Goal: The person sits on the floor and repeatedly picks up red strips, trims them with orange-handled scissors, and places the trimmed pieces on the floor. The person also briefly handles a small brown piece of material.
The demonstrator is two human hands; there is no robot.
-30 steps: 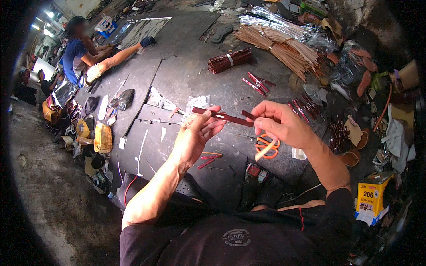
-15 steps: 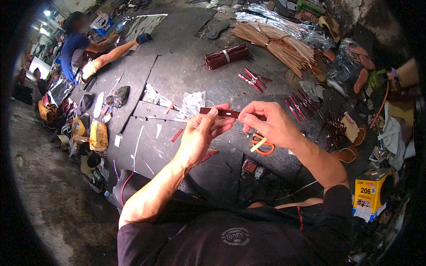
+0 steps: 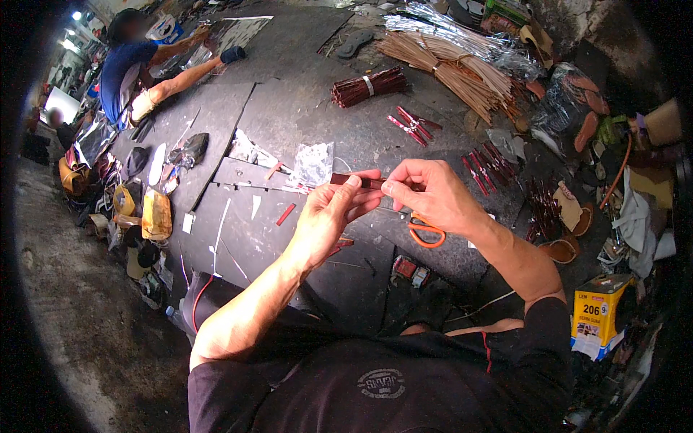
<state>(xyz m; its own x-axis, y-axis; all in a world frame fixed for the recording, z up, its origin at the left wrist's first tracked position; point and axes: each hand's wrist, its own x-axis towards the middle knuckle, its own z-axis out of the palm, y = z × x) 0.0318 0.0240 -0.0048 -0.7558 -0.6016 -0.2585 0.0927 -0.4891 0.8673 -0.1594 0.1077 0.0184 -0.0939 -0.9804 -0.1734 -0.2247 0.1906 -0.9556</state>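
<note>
Dark-red strip (image 3: 359,180), thin and short, held level above the black work mat (image 3: 245,245), pinched at both ends: left hand (image 3: 328,216) closed on its left part with thumb and fingertips, right hand (image 3: 429,195) nipping the right end between thumb and forefinger. Orange-handled scissors (image 3: 426,232) lie on the mat just under the right hand. By the look of it the strip is mid-handling; a loose red offcut (image 3: 286,213) lies near, and small paired red pieces (image 3: 411,126) sit in rows farther off, which suggests some are finished. Much stock appears unworked: a tied dark-red bundle (image 3: 368,85) and a large tan bundle (image 3: 447,65) beyond. Yellow box (image 3: 598,314) at right. Surface: worn, littered floor-level mats; clear plastic scrap (image 3: 314,162). Far left, another person (image 3: 130,61) sits working.
</note>
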